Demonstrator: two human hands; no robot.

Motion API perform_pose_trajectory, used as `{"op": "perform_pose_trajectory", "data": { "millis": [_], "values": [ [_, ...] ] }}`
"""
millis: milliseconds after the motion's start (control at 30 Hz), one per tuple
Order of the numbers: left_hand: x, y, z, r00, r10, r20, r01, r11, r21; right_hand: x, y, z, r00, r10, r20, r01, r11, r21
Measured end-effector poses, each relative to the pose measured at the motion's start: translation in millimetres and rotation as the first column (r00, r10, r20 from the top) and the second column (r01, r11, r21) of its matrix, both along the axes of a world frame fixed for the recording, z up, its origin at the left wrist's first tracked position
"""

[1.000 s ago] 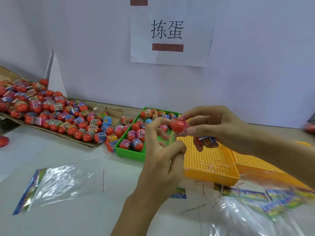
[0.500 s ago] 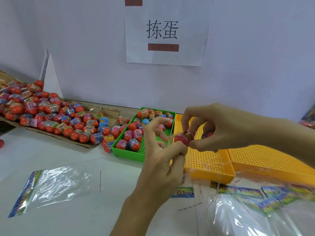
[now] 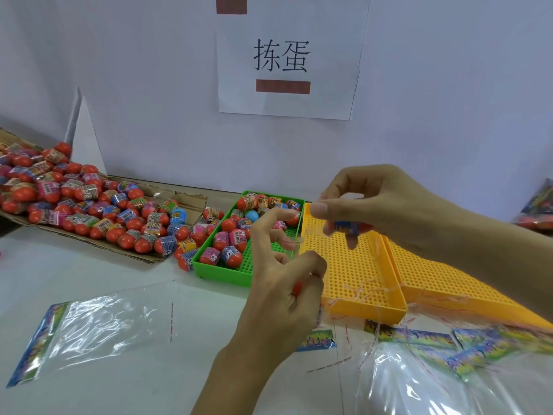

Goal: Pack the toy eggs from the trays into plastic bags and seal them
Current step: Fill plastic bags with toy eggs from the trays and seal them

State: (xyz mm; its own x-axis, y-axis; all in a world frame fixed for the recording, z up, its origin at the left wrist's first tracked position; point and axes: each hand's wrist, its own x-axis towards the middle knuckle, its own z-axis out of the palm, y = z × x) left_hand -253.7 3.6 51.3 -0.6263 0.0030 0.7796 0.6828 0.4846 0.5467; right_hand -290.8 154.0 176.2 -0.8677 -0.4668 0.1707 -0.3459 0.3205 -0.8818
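Note:
My left hand (image 3: 278, 292) pinches the mouth of a clear plastic bag (image 3: 318, 339) that hangs down to the table. A red toy egg (image 3: 297, 287) shows between its thumb and fingers. My right hand (image 3: 380, 202) hovers over the yellow tray (image 3: 359, 310). It holds a blue-labelled toy egg (image 3: 348, 227) in its curled lower fingers, while its thumb and forefinger touch the bag's upper edge. The green tray (image 3: 221, 269), just left of my hands, holds several wrapped eggs (image 3: 230, 238).
A flattened cardboard sheet (image 3: 191, 202) at the left carries a big pile of eggs (image 3: 89, 202). One clear bag (image 3: 89, 327) lies flat at the front left. A stack of bags (image 3: 449, 372) lies at the front right, below a second yellow tray (image 3: 449, 283).
The red egg left my right hand's fingertips and now sits low in my left hand's grip. My right hand lifted slightly and still holds the blue-labelled egg.

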Motion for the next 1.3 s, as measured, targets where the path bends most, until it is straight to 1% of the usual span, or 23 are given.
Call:
{"op": "perform_pose_trajectory", "data": {
  "millis": [67,167,233,300,400,467,533,667,733,800,867,967,1000,1067,1133,1167,1200,1300],
  "values": [
    [0.0,0.2,0.0,1.0,0.006,-0.007,-0.006,1.0,-0.006,-1.9,-2.7,-1.4,0.998,-0.02,0.061,0.021,1.0,-0.018],
    [0.1,-0.1,0.0,1.0,-0.004,-0.005,0.004,1.0,-0.001,-2.4,-5.1,-0.5,0.977,0.038,0.209,-0.041,0.999,0.009],
    [0.4,-0.4,0.1,1.0,-0.01,-0.018,0.01,1.0,-0.005,-3.5,-4.2,3.4,0.966,0.079,0.247,-0.081,0.997,-0.002],
    [0.6,0.3,-0.5,1.0,-0.009,-0.021,0.009,1.0,0.004,-3.0,-2.5,5.6,0.977,0.083,0.194,-0.089,0.996,0.021],
    [0.2,0.4,-1.0,1.0,-0.001,-0.025,0.001,1.0,0.011,-3.3,-1.3,2.1,0.998,0.018,-0.053,-0.007,0.982,0.187],
    [0.1,0.1,-0.8,1.0,0.007,-0.025,-0.006,1.0,0.008,-4.0,-1.6,-1.5,0.988,0.034,-0.152,0.005,0.969,0.249],
    [0.4,-0.6,0.2,1.0,-0.003,-0.019,0.003,1.0,0.005,-5.6,-1.1,-2.4,0.984,0.068,-0.164,-0.019,0.959,0.284],
    [2.6,0.4,1.5,0.999,-0.032,-0.015,0.032,0.999,-0.007,-8.1,-1.9,-5.2,0.981,0.153,-0.123,-0.091,0.909,0.407],
    [1.6,0.3,0.5,0.999,-0.034,-0.021,0.034,0.999,0.007,-7.6,-3.7,-10.1,0.974,0.21,-0.087,-0.154,0.891,0.428],
    [0.9,-0.7,-0.3,0.999,-0.034,-0.031,0.034,0.999,0.021,-7.3,-4.1,-14.4,0.969,0.245,-0.032,-0.215,0.9,0.379],
    [0.5,-0.8,-0.7,0.999,-0.034,-0.026,0.035,0.999,0.028,-8.5,-1.7,-20.0,0.97,0.241,-0.006,-0.228,0.926,0.301],
    [-1.3,0.5,-1.6,0.999,-0.031,-0.026,0.032,0.999,0.044,-7.8,-1.7,-29.7,0.979,0.186,-0.081,-0.164,0.959,0.23],
    [-1.7,0.6,-1.9,0.999,-0.03,-0.027,0.031,0.998,0.047,-7.3,-2.3,-30.8,0.982,0.154,-0.111,-0.132,0.974,0.185],
    [-1.8,0.5,-2.3,0.999,-0.015,-0.028,0.016,0.999,0.037,-7.8,-0.8,-28.3,0.986,0.05,-0.16,-0.047,0.999,0.024],
    [-1.4,0.5,-2.3,0.999,0.009,-0.033,-0.008,1.0,0.019,-9.7,1.9,-22.3,0.987,-0.048,-0.155,0.019,0.982,-0.187],
    [-1.1,0.9,-2.2,0.999,0.012,-0.041,-0.012,1.0,0.001,-10.5,2.2,-20.6,0.987,-0.066,-0.148,0.027,0.967,-0.253],
    [-0.8,1.7,-2.1,0.998,0.007,-0.055,-0.008,1.0,-0.024,-9.8,0.8,-19.2,0.987,-0.069,-0.147,0.026,0.962,-0.272],
    [1.2,2.9,-2.3,0.997,-0.009,-0.081,0.002,0.997,-0.076,-7.7,-6.9,-20.9,0.976,-0.048,-0.213,0.009,0.983,-0.183]
  ]
}}
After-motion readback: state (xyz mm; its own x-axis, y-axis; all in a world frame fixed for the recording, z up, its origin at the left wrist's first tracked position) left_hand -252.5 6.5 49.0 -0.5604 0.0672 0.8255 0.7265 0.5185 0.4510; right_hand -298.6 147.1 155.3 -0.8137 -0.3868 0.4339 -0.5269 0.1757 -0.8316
